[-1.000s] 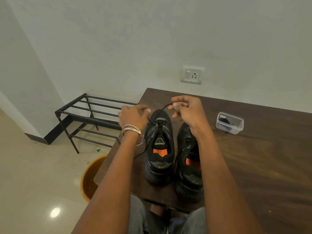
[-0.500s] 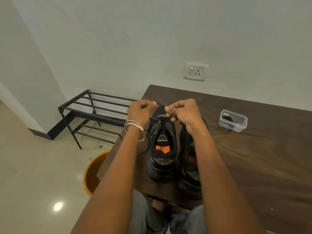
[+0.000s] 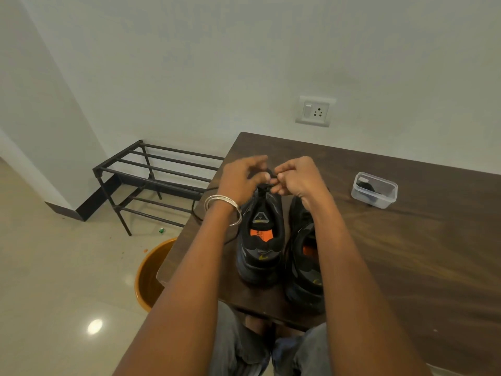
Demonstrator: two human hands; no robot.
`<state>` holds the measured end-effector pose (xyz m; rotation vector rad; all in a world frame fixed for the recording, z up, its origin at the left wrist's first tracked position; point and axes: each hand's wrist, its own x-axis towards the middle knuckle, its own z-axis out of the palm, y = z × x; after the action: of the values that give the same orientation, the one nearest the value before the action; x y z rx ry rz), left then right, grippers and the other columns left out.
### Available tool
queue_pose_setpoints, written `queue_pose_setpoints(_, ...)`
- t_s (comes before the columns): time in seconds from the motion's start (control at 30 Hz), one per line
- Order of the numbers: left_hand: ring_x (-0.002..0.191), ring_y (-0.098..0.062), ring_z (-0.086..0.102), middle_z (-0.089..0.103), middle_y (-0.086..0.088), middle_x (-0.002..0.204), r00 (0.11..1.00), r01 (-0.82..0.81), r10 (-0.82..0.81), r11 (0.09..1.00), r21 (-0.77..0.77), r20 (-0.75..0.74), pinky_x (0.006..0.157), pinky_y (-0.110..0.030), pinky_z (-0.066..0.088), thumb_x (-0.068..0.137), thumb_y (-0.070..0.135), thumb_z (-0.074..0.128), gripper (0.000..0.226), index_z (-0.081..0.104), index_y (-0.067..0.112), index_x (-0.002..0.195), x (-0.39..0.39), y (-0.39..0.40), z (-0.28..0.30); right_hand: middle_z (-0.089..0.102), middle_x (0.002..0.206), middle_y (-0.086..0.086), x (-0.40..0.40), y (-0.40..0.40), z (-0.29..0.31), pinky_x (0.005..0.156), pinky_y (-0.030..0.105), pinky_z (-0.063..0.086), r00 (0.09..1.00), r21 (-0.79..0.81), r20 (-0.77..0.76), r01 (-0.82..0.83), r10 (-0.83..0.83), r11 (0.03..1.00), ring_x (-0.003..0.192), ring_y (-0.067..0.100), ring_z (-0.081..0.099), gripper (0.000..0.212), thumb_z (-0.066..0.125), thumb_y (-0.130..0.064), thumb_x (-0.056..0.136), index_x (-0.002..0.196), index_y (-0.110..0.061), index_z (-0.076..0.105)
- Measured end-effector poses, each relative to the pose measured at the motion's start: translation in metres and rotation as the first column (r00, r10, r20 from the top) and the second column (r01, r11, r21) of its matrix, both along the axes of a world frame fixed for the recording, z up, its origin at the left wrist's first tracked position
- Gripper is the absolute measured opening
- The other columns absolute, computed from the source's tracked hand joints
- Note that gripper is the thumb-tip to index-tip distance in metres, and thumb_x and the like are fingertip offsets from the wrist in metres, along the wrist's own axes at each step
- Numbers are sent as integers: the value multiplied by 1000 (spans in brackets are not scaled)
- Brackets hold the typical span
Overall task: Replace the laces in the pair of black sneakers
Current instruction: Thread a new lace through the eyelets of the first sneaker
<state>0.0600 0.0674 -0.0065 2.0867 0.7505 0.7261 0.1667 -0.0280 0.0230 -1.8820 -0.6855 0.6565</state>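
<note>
At nine o'clock on the floor stands a black metal-bar shoe rack (image 3: 151, 180), with a round orange plastic bucket (image 3: 151, 272) near the dark wooden table (image 3: 406, 253) at seven. A loose black lace (image 3: 195, 210) trails off the table edge. The left hand (image 3: 238, 177), silver bangles at the wrist, curls its fingers round the lace above the left black sneaker (image 3: 260, 240); the right hand (image 3: 298, 177) pinches the same lace beside it, over the right black sneaker (image 3: 303, 261). At two o'clock sits a clear plastic box (image 3: 374, 189). Risk, as I judge it: the dangling tail could snag the table corner and jerk the knot loose, or uneven pulling could leave one end short.
</note>
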Motion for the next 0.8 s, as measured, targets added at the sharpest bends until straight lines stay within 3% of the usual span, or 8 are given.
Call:
queue_pose_setpoints(0.1,97,-7,63,72,1,105,993,84,-78,994,65,-83,93,-21,47,85,12,69,31,69,19,116,4,-6,-2,72,79,20,2,-1,-3,55,25,56,999,6,-21,34,-34,999,64,24,70,8,68,-6,91,89,1,64)
queue_pose_setpoints(0.27,73,-4,67,71,3,81,999,28,-28,1000,7,30,75,-17,54,83,11,72,15,74,15,97,5,-6,-4,71,72,12,4,-3,-3,44,15,49,997,29,3,75,-75,997,55,14,62,18,75,-14,86,71,-8,67)
queue_pose_setpoints(0.43,67,-13,67,70,-2,75,993,-116,118,990,-78,14,69,-24,57,85,11,70,6,71,16,81,8,-3,-11,73,84,16,6,2,-9,51,21,52,995,2,-55,84,-84,996,61,15,62,13,74,-13,88,82,-2,72)
queue_pose_setpoints(0.53,73,-16,66,70,-3,75,979,-185,177,980,-74,-104,73,-27,55,84,15,70,5,73,15,80,8,0,-19,72,93,14,7,1,-11,60,29,56,998,-206,42,-45,55,977,80,19,66,19,79,-18,82,91,-4,70)
queue_pose_setpoints(0.63,72,-14,61,66,-1,69,957,-224,199,969,-101,-209,70,-24,48,82,15,71,8,74,14,75,8,-4,-23,67,105,14,-3,1,-12,75,40,59,962,-445,35,-227,270,866,94,27,66,43,84,-25,76,108,-5,62)
queue_pose_setpoints(0.7,70,-14,60,64,0,67,945,-262,225,956,-135,-239,67,-23,48,82,13,70,15,71,16,67,10,-8,-23,63,111,15,-8,2,-15,71,40,62,943,-532,81,-233,323,814,92,31,67,44,80,-21,80,114,-5,57)
queue_pose_setpoints(0.8,68,-17,61,66,-7,73,923,-308,261,941,-136,-284,65,-26,52,82,14,69,31,61,20,53,16,-10,-25,58,116,17,-7,3,-20,67,40,63,945,-537,142,-176,293,825,87,31,68,31,67,-12,88,115,-5,54)
